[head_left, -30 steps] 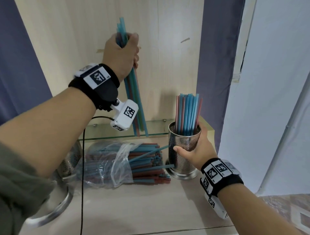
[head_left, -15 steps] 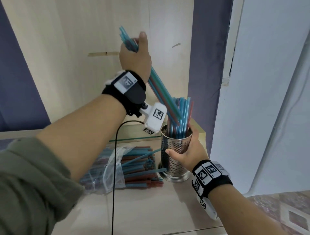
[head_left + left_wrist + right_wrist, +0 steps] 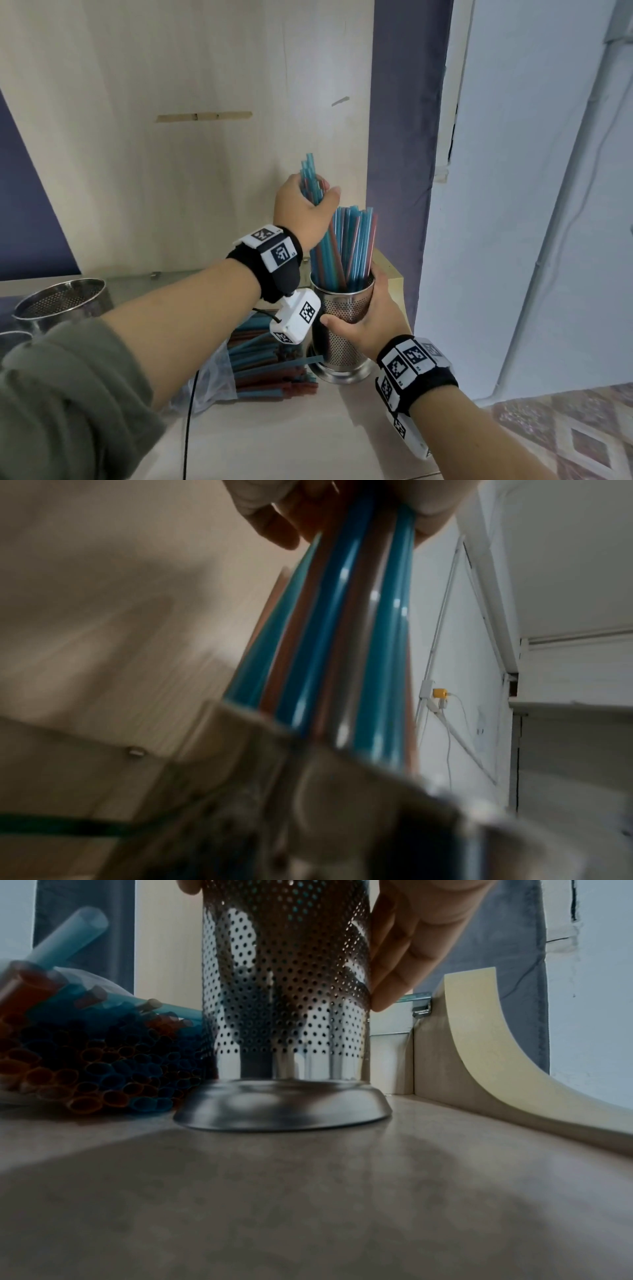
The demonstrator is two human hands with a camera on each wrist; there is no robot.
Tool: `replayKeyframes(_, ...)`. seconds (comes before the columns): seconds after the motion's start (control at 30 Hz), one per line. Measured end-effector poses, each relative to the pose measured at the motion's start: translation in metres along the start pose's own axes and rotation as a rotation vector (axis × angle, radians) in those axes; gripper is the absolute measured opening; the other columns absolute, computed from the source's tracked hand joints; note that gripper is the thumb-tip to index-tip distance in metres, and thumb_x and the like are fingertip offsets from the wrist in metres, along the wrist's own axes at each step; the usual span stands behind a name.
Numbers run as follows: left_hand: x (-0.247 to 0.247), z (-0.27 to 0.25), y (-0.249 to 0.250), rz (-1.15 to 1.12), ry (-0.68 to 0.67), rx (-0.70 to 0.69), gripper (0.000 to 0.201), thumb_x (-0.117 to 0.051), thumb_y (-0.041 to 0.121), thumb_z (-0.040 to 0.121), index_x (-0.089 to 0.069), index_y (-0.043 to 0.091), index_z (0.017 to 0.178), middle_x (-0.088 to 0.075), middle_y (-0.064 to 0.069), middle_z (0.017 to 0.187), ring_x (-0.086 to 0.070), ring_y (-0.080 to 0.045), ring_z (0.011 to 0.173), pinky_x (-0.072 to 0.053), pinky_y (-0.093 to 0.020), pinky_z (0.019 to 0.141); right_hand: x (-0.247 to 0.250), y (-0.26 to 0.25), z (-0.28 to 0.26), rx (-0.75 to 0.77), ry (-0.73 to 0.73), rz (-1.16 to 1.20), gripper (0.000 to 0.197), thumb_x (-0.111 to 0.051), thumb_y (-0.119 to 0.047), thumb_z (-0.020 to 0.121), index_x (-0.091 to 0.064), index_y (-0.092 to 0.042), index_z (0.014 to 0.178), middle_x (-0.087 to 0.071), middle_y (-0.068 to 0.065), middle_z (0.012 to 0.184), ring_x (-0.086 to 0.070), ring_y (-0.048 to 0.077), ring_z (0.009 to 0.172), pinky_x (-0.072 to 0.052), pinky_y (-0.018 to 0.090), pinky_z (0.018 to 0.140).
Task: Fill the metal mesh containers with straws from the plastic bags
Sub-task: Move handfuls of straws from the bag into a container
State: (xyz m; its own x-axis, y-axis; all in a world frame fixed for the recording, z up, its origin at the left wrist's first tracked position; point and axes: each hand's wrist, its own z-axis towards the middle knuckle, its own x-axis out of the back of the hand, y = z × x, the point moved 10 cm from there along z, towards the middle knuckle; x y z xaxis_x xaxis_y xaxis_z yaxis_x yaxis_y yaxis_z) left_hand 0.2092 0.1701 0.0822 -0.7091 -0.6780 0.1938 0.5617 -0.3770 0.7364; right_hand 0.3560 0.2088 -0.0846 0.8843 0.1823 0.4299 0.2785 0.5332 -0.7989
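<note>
The left hand (image 3: 305, 212) has its fingers curled tight round a bundle of blue and red plastic straws (image 3: 313, 186), whose lower ends already sit inside the perforated steel cylinder container (image 3: 340, 329); gripping high likely lets the bundle slide down straight. The right hand (image 3: 371, 320) wraps the container's wall at its 3 o'clock side, probably to keep it from tipping on the pale surface (image 3: 274, 442). At the container's 9 o'clock lies the clear plastic bag of remaining straws (image 3: 260, 363), partly hidden behind the left forearm. A second, empty-looking mesh container (image 3: 65, 303) stands further towards 9 o'clock, cut off by the sleeve. The left wrist view is blurred.
</note>
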Motion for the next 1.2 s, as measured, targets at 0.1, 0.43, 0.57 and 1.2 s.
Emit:
replayKeyframes(0.1,-0.01,-0.006,-0.015,0.163,-0.043,0.016,0.013,-0.068,0.039,0.081,-0.058,0.032,0.081,-0.049,0.005,0.119,-0.046,-0.023,0.118,-0.039,-0.042,0.107,0.001,-0.001,0.0,0.015,0.016,-0.006,0.117,-0.085,-0.059,0.05,-0.018,-0.04,0.145,-0.055,-0.014,0.134,-0.056,0.005,0.121,-0.046,0.03,0.106)
replayKeyframes(0.43,-0.027,-0.017,-0.028,0.152,-0.222,-0.012,0.05,-0.073,0.04,0.083,-0.046,0.026,0.123,-0.051,0.011,0.122,-0.057,-0.008,0.105,-0.05,-0.035,0.097,0.0,-0.003,0.0,0.022,0.007,0.001,0.119,-0.089,-0.053,0.053,-0.019,-0.035,0.147,-0.053,-0.013,0.137,-0.054,0.004,0.123,-0.043,0.021,0.103)
replayKeyframes(0.57,-0.035,-0.027,-0.053,0.021,-0.295,0.165,0.088,-0.063,0.062,0.078,-0.019,0.031,0.147,-0.053,0.001,0.13,-0.061,-0.02,0.11,-0.051,-0.04,0.097,0.0,-0.003,-0.001,0.031,0.014,-0.02,0.121,-0.087,-0.057,0.052,-0.018,-0.034,0.148,-0.053,-0.013,0.138,-0.053,0.004,0.125,-0.044,0.028,0.107)
replayKeyframes(1.2,0.048,-0.077,-0.062,0.602,-0.616,0.081,0.107,-0.038,0.085,0.068,-0.016,0.023,0.152,-0.03,-0.001,0.155,-0.034,-0.014,0.137,-0.033,-0.036,0.11,0.003,-0.007,-0.001,0.038,0.023,-0.028,0.104,-0.092,-0.042,0.059,-0.03,-0.026,0.141,-0.055,-0.012,0.129,-0.054,0.005,0.115,-0.044,0.023,0.102)
